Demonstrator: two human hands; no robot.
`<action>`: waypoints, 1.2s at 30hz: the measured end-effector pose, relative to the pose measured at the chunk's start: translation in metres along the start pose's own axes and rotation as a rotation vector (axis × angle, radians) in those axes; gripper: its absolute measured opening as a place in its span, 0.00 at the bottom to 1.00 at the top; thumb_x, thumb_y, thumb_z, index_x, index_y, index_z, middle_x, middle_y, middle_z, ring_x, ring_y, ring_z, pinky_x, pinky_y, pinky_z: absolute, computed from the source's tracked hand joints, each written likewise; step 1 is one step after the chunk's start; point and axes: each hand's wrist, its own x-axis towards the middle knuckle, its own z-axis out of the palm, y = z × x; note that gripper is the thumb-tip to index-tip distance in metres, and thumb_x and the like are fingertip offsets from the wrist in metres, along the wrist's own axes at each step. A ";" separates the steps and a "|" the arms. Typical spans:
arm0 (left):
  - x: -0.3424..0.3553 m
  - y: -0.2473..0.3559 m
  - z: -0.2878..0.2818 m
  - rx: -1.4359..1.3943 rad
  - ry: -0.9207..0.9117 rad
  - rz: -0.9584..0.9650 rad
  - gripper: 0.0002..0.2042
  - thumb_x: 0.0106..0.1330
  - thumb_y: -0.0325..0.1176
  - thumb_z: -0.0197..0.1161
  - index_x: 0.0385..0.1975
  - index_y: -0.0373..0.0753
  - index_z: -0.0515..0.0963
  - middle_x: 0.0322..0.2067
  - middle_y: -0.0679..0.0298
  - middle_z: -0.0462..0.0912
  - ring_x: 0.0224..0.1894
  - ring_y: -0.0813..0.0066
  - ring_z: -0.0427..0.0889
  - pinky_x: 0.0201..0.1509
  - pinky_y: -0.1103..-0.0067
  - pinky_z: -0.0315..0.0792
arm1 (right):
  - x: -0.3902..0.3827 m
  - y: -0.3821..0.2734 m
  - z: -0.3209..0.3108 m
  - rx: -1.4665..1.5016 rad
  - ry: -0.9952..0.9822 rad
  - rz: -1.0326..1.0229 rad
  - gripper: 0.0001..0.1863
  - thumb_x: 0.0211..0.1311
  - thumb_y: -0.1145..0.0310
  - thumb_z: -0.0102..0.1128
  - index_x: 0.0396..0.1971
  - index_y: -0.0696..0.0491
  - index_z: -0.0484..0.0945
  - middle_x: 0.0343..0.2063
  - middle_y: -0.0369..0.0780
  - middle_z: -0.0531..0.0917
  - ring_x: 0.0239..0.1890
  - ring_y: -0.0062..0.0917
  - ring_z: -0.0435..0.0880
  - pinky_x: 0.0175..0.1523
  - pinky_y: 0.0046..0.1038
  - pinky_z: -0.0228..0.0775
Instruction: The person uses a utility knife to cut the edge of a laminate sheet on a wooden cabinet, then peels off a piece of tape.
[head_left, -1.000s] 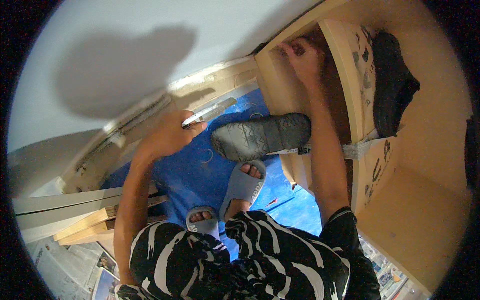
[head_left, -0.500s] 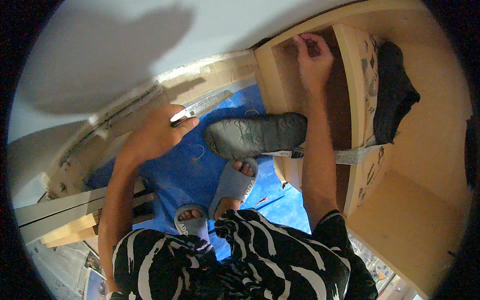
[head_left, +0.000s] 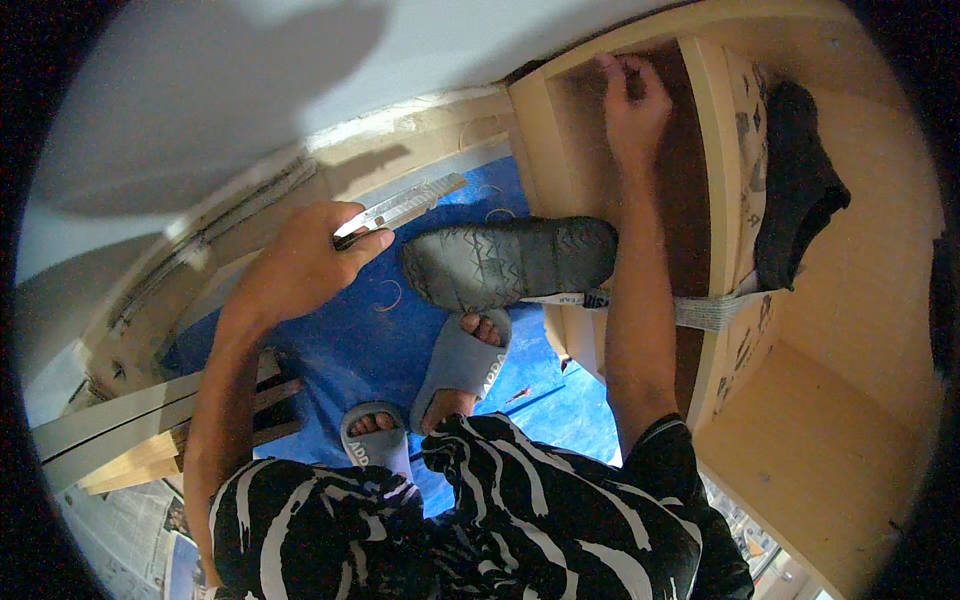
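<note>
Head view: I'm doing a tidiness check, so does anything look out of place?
Yes. The dark shoe near the middle looks odd: it shows the camera its sole rather than its top. A thin curled strip on the blue sheet also looks like stray scrap.

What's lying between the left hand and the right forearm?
In the head view, a dark shoe, sole facing the camera, lies there, with blue sheet showing between it and the left hand, whose silver tool juts partway across.

A slim silver tool (head_left: 402, 208) slants rightward from the left grip (head_left: 303, 258).
</note>
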 end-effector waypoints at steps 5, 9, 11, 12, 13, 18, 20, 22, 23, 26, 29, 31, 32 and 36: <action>0.003 0.011 -0.001 -0.018 0.001 0.004 0.16 0.67 0.41 0.61 0.33 0.31 0.79 0.25 0.50 0.79 0.28 0.62 0.77 0.37 0.68 0.70 | 0.004 0.001 0.000 0.036 -0.011 0.023 0.13 0.64 0.63 0.66 0.33 0.59 0.83 0.30 0.37 0.87 0.35 0.18 0.80 0.45 0.24 0.72; 0.015 0.022 0.004 -0.032 0.037 0.049 0.17 0.67 0.43 0.62 0.34 0.31 0.80 0.26 0.50 0.81 0.28 0.62 0.78 0.38 0.68 0.71 | 0.006 0.004 -0.004 0.080 -0.034 0.119 0.10 0.64 0.65 0.65 0.33 0.57 0.83 0.33 0.39 0.86 0.38 0.25 0.83 0.50 0.28 0.74; 0.021 0.028 0.005 -0.052 0.040 0.045 0.17 0.67 0.44 0.62 0.35 0.31 0.80 0.27 0.50 0.81 0.29 0.62 0.78 0.38 0.68 0.71 | 0.009 0.012 -0.001 0.200 -0.012 0.146 0.10 0.64 0.65 0.66 0.30 0.57 0.83 0.31 0.38 0.87 0.36 0.20 0.84 0.48 0.24 0.73; 0.025 0.032 0.006 -0.059 0.050 0.043 0.18 0.67 0.44 0.62 0.35 0.31 0.80 0.27 0.50 0.81 0.29 0.62 0.78 0.38 0.69 0.71 | 0.010 0.020 -0.002 0.201 -0.030 0.152 0.10 0.64 0.65 0.66 0.30 0.57 0.83 0.31 0.38 0.87 0.36 0.21 0.84 0.48 0.25 0.74; 0.029 0.034 0.008 -0.065 0.059 0.043 0.18 0.67 0.45 0.62 0.35 0.31 0.80 0.27 0.50 0.81 0.29 0.61 0.78 0.38 0.69 0.71 | 0.012 0.028 -0.004 0.201 -0.047 0.158 0.09 0.64 0.66 0.65 0.31 0.57 0.83 0.32 0.39 0.87 0.36 0.22 0.85 0.48 0.26 0.75; 0.062 0.039 0.013 0.057 0.223 0.136 0.19 0.68 0.46 0.60 0.32 0.31 0.77 0.22 0.48 0.76 0.25 0.61 0.74 0.35 0.67 0.69 | 0.005 0.039 0.000 0.508 -0.024 0.226 0.09 0.67 0.66 0.62 0.35 0.58 0.82 0.32 0.41 0.86 0.37 0.26 0.86 0.47 0.29 0.80; 0.076 0.041 0.012 0.063 0.188 0.109 0.19 0.70 0.45 0.58 0.30 0.31 0.76 0.21 0.47 0.74 0.23 0.58 0.72 0.34 0.65 0.68 | -0.002 0.031 0.002 0.508 -0.046 0.222 0.09 0.68 0.66 0.61 0.36 0.57 0.81 0.32 0.41 0.86 0.37 0.26 0.86 0.46 0.29 0.82; 0.092 0.047 0.015 0.144 0.239 0.157 0.19 0.72 0.44 0.56 0.29 0.31 0.74 0.19 0.46 0.72 0.22 0.54 0.70 0.33 0.64 0.67 | -0.013 0.023 0.005 0.461 0.086 0.326 0.07 0.67 0.68 0.61 0.35 0.57 0.81 0.33 0.41 0.86 0.36 0.27 0.86 0.46 0.29 0.81; 0.101 0.049 0.018 0.141 0.261 0.214 0.18 0.73 0.43 0.55 0.29 0.31 0.73 0.20 0.46 0.72 0.22 0.52 0.70 0.32 0.64 0.67 | -0.022 0.025 0.005 0.357 0.154 0.346 0.07 0.67 0.69 0.61 0.35 0.58 0.80 0.33 0.41 0.86 0.36 0.27 0.86 0.45 0.29 0.81; 0.117 0.055 0.021 0.181 0.349 0.324 0.17 0.74 0.40 0.54 0.29 0.32 0.73 0.20 0.45 0.72 0.23 0.46 0.70 0.33 0.64 0.67 | -0.052 0.017 0.019 0.484 0.235 0.455 0.07 0.66 0.70 0.61 0.36 0.58 0.79 0.33 0.41 0.85 0.35 0.26 0.85 0.43 0.29 0.80; 0.136 0.060 0.019 0.275 0.423 0.431 0.15 0.73 0.39 0.55 0.29 0.32 0.75 0.21 0.45 0.74 0.24 0.44 0.71 0.33 0.63 0.68 | -0.078 -0.002 0.034 0.645 0.157 0.518 0.08 0.67 0.69 0.61 0.39 0.57 0.79 0.34 0.40 0.85 0.34 0.25 0.84 0.41 0.28 0.79; 0.154 0.060 0.017 0.362 0.475 0.537 0.14 0.73 0.38 0.56 0.31 0.33 0.76 0.22 0.45 0.75 0.25 0.45 0.73 0.33 0.62 0.69 | -0.084 -0.019 0.043 0.765 0.092 0.563 0.09 0.67 0.68 0.61 0.40 0.57 0.78 0.34 0.40 0.85 0.33 0.24 0.84 0.40 0.26 0.79; 0.157 0.064 0.018 0.374 0.469 0.522 0.13 0.72 0.37 0.56 0.31 0.32 0.76 0.22 0.45 0.76 0.25 0.45 0.74 0.33 0.62 0.69 | -0.083 -0.029 0.046 0.860 0.071 0.598 0.10 0.67 0.67 0.62 0.41 0.57 0.78 0.34 0.39 0.85 0.33 0.23 0.83 0.39 0.26 0.79; 0.164 0.079 0.006 0.485 0.477 0.582 0.10 0.71 0.32 0.57 0.33 0.31 0.78 0.24 0.45 0.78 0.25 0.47 0.77 0.33 0.63 0.71 | -0.069 -0.064 0.068 0.992 0.068 0.705 0.14 0.66 0.62 0.63 0.41 0.58 0.78 0.34 0.39 0.84 0.32 0.20 0.83 0.36 0.23 0.78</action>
